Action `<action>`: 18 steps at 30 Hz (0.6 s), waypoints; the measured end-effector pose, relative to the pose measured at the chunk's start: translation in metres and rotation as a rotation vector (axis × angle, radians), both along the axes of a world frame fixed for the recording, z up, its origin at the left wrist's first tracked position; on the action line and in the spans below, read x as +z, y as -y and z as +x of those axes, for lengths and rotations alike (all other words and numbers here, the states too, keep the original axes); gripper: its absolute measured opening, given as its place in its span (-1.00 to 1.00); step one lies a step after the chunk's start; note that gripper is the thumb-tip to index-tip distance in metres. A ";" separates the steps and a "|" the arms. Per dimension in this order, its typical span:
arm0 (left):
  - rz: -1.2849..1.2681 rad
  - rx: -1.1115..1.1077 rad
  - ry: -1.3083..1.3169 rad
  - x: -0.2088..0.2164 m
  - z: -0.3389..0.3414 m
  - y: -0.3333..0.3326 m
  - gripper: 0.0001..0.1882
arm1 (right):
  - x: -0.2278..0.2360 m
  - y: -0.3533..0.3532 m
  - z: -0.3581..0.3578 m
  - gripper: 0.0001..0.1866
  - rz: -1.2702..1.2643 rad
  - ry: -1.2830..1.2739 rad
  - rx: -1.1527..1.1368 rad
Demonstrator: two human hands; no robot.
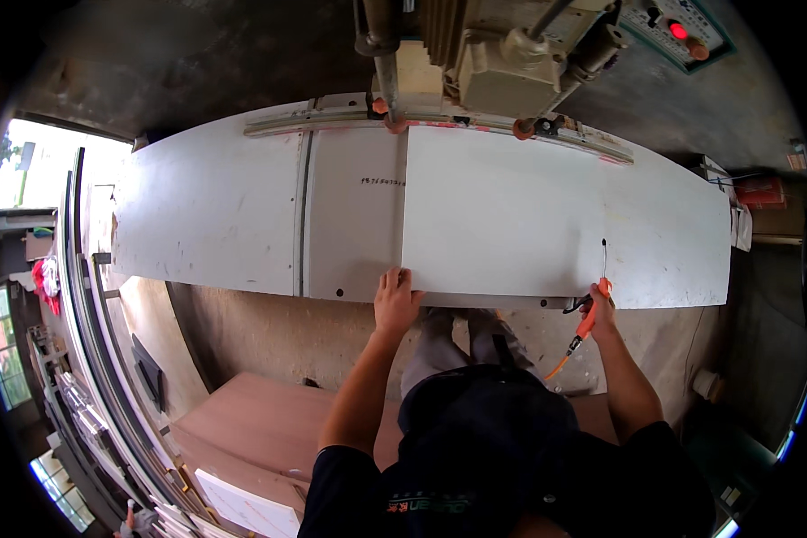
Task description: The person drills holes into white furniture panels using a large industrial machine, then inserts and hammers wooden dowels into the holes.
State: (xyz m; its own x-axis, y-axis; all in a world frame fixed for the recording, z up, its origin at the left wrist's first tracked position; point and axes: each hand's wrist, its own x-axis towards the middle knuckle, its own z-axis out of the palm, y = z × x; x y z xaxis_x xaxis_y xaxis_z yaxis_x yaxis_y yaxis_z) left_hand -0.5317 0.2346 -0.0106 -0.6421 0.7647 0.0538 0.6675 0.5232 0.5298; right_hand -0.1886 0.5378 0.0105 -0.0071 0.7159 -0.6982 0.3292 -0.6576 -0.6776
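Note:
A white rectangular panel (502, 206) lies flat on the long machine table (215, 206), its far edge close to a metal fence. My left hand (397, 300) is at its near left corner, with fingers bent and closed on the edge. In my right hand (603, 312) is an orange air blow gun (604, 287), held near the panel's near right corner. Its thin nozzle points away from me over the table, and an orange hose (560, 364) runs from its lower end toward my body.
A fence rail (278, 127) with orange-red knobs runs along the table's far side, below a machine head (502, 76). At the upper right is a control box (713, 40) with a lit red button. Brown boards (260, 412) lie behind me, and long profiles (108, 332) stand at left.

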 end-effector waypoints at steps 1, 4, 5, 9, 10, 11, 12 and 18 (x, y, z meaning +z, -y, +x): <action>0.021 0.007 0.003 -0.001 -0.001 0.002 -0.50 | 0.001 0.001 -0.002 -0.73 -0.004 -0.002 0.003; 0.061 0.032 0.011 -0.001 -0.001 0.005 -0.53 | 0.007 0.004 -0.012 -0.74 -0.015 0.007 0.022; 0.071 0.042 0.013 -0.001 -0.001 0.006 -0.54 | 0.009 0.005 -0.016 -0.74 -0.016 0.015 0.032; 0.126 0.078 0.025 -0.002 0.003 0.006 -0.54 | 0.011 0.004 -0.014 -0.71 -0.017 0.005 0.118; 0.135 0.090 0.032 -0.003 0.005 0.007 -0.54 | 0.010 0.003 -0.013 -0.71 -0.024 0.016 0.126; 0.144 0.101 0.039 -0.004 0.006 0.007 -0.54 | 0.009 0.002 -0.012 -0.70 -0.031 0.027 0.133; 0.158 0.109 0.041 -0.005 0.007 0.008 -0.54 | 0.008 0.001 -0.013 -0.70 -0.039 0.033 0.138; 0.199 0.136 0.045 -0.006 0.007 0.011 -0.55 | 0.006 -0.002 -0.013 -0.68 -0.047 0.041 0.162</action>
